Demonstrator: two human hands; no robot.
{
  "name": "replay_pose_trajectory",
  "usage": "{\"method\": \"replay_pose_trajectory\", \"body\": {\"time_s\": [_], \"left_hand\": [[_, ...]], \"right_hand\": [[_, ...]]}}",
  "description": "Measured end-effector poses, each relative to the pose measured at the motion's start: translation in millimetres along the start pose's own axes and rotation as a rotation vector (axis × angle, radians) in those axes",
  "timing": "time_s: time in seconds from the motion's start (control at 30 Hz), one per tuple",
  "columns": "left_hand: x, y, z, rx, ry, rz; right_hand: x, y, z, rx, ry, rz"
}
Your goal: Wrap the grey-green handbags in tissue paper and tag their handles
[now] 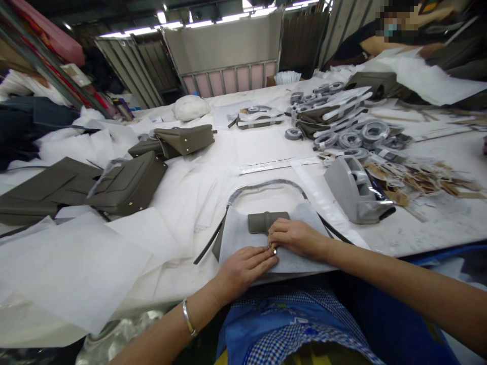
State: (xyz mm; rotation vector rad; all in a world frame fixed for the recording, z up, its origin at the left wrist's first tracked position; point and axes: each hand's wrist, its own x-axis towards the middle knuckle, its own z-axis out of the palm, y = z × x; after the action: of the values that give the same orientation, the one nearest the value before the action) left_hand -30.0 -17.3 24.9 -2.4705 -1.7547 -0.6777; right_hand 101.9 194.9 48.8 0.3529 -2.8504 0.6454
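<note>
A grey-green handbag (pixel 266 222) lies at the table's near edge, mostly covered by a sheet of thin grey wrapping paper (pixel 243 235), its plastic-wrapped handle (pixel 266 185) arching beyond. My left hand (pixel 243 268) lies on the paper with fingers stretched out flat. My right hand (pixel 294 237) rests on the paper beside the bag's flap, fingers curled and pinched at a small metal fitting (pixel 272 247) where both hands meet. A bangle (pixel 188 317) circles my left wrist.
More grey-green bags (pixel 125 185) (pixel 182 139) lie at the left among white paper sheets (pixel 76 263). A grey tape dispenser (pixel 355 190), tape rolls (pixel 350 137) and paper tags (pixel 418 177) sit at the right. Another person (pixel 384 40) works at the far right.
</note>
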Motion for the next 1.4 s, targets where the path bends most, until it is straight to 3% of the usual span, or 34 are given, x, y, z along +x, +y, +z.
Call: {"method": "replay_pose_trajectory", "body": {"time_s": [0.27,0.5,0.7,0.83,1.03,1.13,1.23,1.4], "left_hand": [[-1.6,-2.3,-1.1,-0.173,-0.054,-0.116],[-3.1,-1.9,1.4,-0.061,0.007,-0.040],[-3.9,-0.7,1.1,-0.035,-0.024,-0.049],[-4.9,-0.4,0.0,-0.036,-0.034,-0.067],[0.0,5.7,-5.0,0.124,-0.137,-0.089],[2.3,2.4,2.1,0.316,-0.083,-0.022],[1.5,-9.5,18.5,0.495,0.060,0.102],[-8.8,-25.4,43.0,0.592,0.151,0.173]], "right_hand": [[1.6,-0.4,-1.5,-0.033,-0.045,-0.004],[3.4,-5.9,0.5,-0.250,-0.101,-0.086],[9.3,-24.6,-10.1,-0.117,-0.088,0.191],[-12.1,-33.3,-16.6,-0.071,-0.093,0.225],[-52.8,-23.1,-1.2,-0.095,-0.137,0.151],[-51.6,-16.9,0.1,-0.077,-0.117,0.130],[-47.9,-14.5,-0.4,-0.112,-0.063,0.102],[-57.9,-27.5,-15.1,-0.158,-0.003,0.076]]}}
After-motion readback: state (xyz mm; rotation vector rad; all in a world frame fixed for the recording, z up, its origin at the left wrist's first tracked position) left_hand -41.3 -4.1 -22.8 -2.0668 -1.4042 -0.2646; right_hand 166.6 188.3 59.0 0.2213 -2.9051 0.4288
